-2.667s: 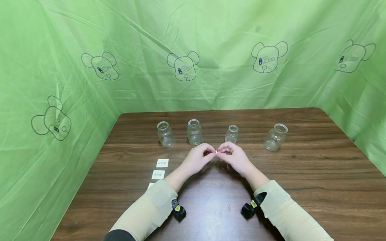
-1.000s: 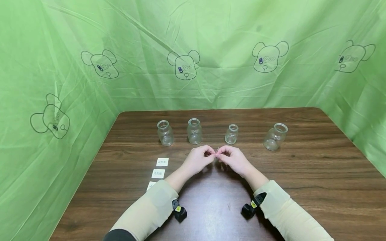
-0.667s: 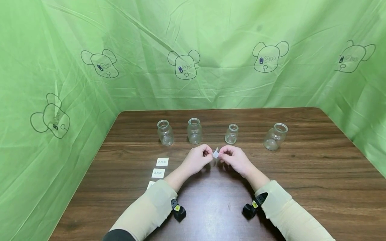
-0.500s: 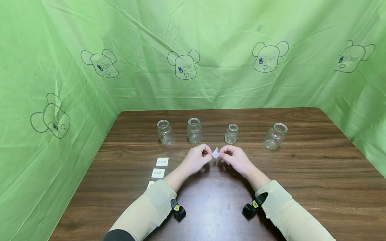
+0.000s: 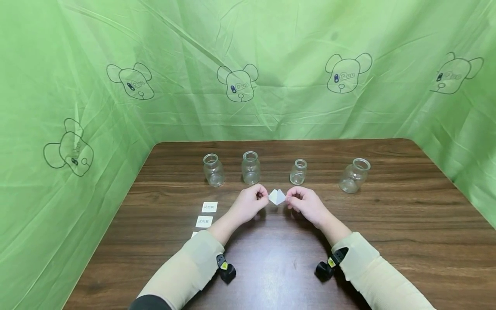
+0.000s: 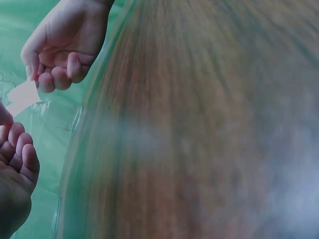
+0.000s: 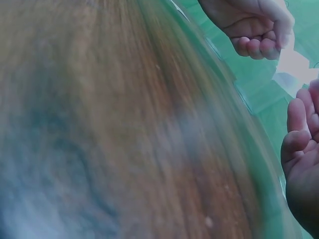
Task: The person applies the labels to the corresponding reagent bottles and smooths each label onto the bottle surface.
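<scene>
A small white paper label is held up between the two hands, a crease or split running down its middle. My left hand pinches its left side between thumb and forefinger. From the other side, my right hand pinches the right edge the same way. In the left wrist view the paper spans the gap between the fingertips, its face too bright to show any writing. The right wrist view has the label too, with a thinner strip toward the lower hand. Whether it is one piece or label and backing, I cannot tell.
Several uncapped glass jars stand behind the hands: two at left, a smaller jar at centre and a wider jar at right. Printed white labels lie in a column beside the left forearm, the nearest partly covered by the sleeve.
The hands have drawn apart sideways, the left moving left and the right moving right. The label between them, mostly hidden by the fingertips before, now shows spread in a V.
</scene>
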`<state>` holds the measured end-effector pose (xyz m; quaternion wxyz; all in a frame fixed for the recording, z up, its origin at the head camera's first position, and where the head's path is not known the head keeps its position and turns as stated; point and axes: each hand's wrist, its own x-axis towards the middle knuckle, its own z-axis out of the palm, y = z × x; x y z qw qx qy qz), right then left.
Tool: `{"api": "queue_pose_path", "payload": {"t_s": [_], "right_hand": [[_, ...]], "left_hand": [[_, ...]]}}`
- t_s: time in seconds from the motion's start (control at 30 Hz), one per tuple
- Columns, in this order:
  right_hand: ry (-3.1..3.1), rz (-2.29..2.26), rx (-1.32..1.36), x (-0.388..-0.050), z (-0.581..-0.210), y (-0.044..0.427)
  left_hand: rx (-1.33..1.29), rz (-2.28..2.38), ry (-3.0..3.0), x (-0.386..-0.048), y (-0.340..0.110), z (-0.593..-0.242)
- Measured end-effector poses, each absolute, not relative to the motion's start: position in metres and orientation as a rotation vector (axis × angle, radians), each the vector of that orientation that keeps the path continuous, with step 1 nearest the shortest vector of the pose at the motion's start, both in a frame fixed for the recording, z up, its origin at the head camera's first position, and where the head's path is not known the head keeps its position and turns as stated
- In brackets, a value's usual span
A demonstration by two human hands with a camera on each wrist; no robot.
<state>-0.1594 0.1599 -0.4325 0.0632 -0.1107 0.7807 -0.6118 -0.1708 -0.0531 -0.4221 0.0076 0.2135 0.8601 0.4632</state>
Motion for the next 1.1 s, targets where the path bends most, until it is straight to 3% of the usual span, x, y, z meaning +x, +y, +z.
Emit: {"api": "queue_pose_path", "payload": {"t_s": [1.1], "right_hand": [[2.488,-1.834,-0.299,-0.147,-0.429,0.240]], "left_hand": [[0.510,1.501,2.827,-0.181,-0.083,-0.422]]}}
